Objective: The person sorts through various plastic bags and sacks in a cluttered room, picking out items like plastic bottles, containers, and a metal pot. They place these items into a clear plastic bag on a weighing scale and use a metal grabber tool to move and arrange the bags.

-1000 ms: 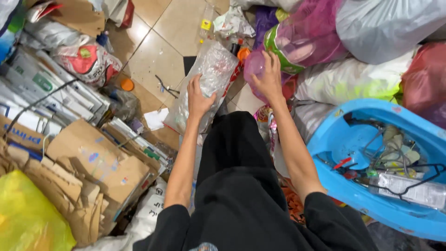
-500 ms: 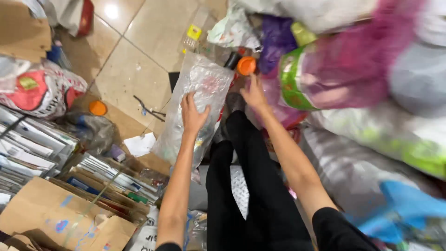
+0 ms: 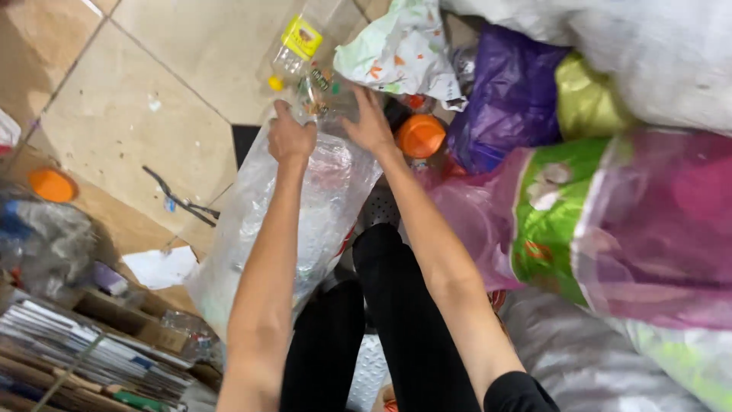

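Both hands are gripping the top edge of a large clear plastic bag (image 3: 305, 206), which is standing slightly tilted on the tiled floor (image 3: 152, 99) just in front of the person's black-clad knees (image 3: 381, 305). The left hand (image 3: 291, 137) is closing its fingers over the bag's left rim, and the right hand (image 3: 369, 122) is pinching the rim's right side, so neither hand is lying open. The bag's mouth is opening away from the person, and crushed clear bottles are showing through its wall. Just beyond that mouth a clear plastic bottle (image 3: 301, 53) with a yellow label and yellow cap is lying on the floor, close to the fingertips.

Right of the bag the room is ending at once: an orange lid (image 3: 421, 136) is sitting just beside the right wrist, with a purple bag (image 3: 511, 99), a green and pink sack (image 3: 602, 221) and a white printed bag (image 3: 400, 49) crowding against it. Left of the bag the floor is lying open as far as a thin black cord (image 3: 183, 200) and a scrap of white paper (image 3: 162, 267). Farther left and nearer the person, stacked cardboard and papers (image 3: 84, 355) are edging the free patch, with an orange disc (image 3: 52, 185) well away from the bag.
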